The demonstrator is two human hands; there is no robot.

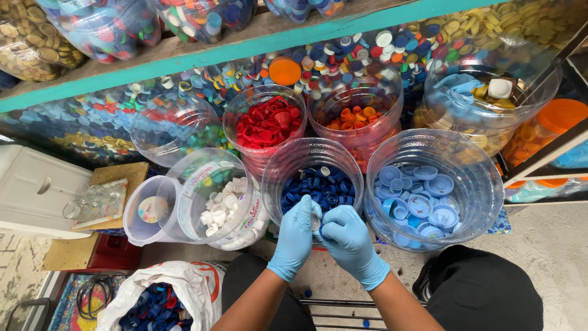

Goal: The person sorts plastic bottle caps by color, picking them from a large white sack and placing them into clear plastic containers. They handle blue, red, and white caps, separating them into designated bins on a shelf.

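Observation:
Both my hands wear light blue gloves and meet over the near rim of a clear jar of dark blue caps (pixel 312 160). My left hand (pixel 296 236) and my right hand (pixel 346 240) pinch one small white cap (pixel 316 219) between their fingers. Around that jar stand other clear jars: white caps (pixel 225 205) to the left, red caps (pixel 267 122) behind, orange caps (pixel 357 116) behind right, and light blue lids (pixel 419 199) to the right.
A white sack of dark blue caps (pixel 160 301) lies at lower left. A teal-edged shelf (pixel 214 52) above carries bags of mixed caps. A white box (pixel 33 190) with a glass jar (pixel 92 205) beside it is at left. My dark-trousered knees (pixel 484 291) frame the bottom.

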